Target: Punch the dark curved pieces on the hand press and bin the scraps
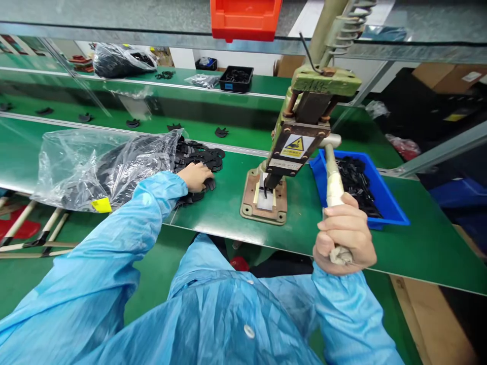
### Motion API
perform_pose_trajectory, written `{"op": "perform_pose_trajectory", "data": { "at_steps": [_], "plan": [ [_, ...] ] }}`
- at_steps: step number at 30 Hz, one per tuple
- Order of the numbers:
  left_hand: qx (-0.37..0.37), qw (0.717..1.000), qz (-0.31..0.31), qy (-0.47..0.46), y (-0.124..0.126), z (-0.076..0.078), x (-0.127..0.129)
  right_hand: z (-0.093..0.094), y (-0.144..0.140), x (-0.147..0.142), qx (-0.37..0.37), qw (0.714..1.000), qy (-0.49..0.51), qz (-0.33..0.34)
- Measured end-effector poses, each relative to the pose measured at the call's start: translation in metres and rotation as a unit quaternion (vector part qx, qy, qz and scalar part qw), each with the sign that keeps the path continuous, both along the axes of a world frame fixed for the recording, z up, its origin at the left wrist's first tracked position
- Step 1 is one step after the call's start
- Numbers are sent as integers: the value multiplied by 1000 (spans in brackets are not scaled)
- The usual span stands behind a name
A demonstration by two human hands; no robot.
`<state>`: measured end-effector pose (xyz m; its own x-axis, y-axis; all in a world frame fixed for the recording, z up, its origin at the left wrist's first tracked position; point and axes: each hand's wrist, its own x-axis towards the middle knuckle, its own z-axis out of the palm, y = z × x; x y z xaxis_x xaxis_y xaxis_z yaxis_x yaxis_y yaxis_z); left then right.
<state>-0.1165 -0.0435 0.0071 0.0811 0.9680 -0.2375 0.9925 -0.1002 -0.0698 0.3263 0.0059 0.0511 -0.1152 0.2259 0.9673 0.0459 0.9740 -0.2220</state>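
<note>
Gripping the press lever (332,177) in a closed fist, the right hand (344,233) sits near the body, while the left hand (196,176) rests, fingers curled, on the black parts (201,157) spilling from the plastic bag (99,165).

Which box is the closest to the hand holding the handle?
The blue bin, right beside the right hand gripping the press handle. The black tray and orange bin sit farther back.

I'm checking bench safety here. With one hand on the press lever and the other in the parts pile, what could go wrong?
1. The right hand grips the wrapped press lever; a pull while loading could pinch fingers under the green hand press.
2. The left hand could push flat black parts off the green bench.
</note>
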Motion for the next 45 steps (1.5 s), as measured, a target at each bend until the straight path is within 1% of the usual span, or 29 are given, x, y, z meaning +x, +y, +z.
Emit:
{"op": "perform_pose_trajectory", "data": {
  "at_steps": [3,5,10,13,14,16,18,20,22,24,26,29,31,33,35,36,41,45],
  "plan": [
    [-13,1000,-11,16,13,-5,7,1,0,2,-2,1000,-12,0],
    [-6,1000,-17,1,20,-8,10,1,-1,3,-1,1000,-14,-4],
    [33,991,-26,-123,30,-11,20,1,-1,2,4,1000,-12,-11],
    [89,976,-41,-193,25,-10,34,1,-1,1,10,1000,-12,-13],
    [116,969,-33,-215,21,-9,40,1,-1,1,9,1000,-11,-14],
    [157,950,7,-269,13,-6,53,2,-2,1,4,1000,-11,-14],
    [158,927,58,-336,5,-3,66,2,-2,0,3,1000,-11,-12],
    [127,895,97,-417,-1,-2,77,2,-2,-1,7,1000,-7,-11],
    [90,856,114,-497,-4,-3,85,2,-2,-2,9,1000,-2,-13],
    [77,818,117,-558,-2,-8,93,2,-2,-2,8,1000,0,-12],
    [96,789,128,-594,3,-17,103,2,-3,-2,4,1000,-3,-11],
    [134,736,180,-639,13,-29,120,4,-5,-3,-5,1000,-3,-8],
    [128,696,213,-673,20,-34,131,5,-6,-3,-5,1000,-1,-4],
    [101,669,227,-701,26,-35,139,5,-8,-4,-9,1000,1,-4],
    [70,664,225,-709,32,-34,143,5,-9,-4,-18,1000,3,-9],
    [61,670,223,-706,35,-33,144,4,-9,-4,-23,1000,3,-10],
    [53,721,203,-660,51,-31,145,3,-10,-3,-29,1000,-2,-10],
    [42,744,191,-639,60,-31,146,5,-11,-2,-29,1000,-5,-9]
  ]
}}
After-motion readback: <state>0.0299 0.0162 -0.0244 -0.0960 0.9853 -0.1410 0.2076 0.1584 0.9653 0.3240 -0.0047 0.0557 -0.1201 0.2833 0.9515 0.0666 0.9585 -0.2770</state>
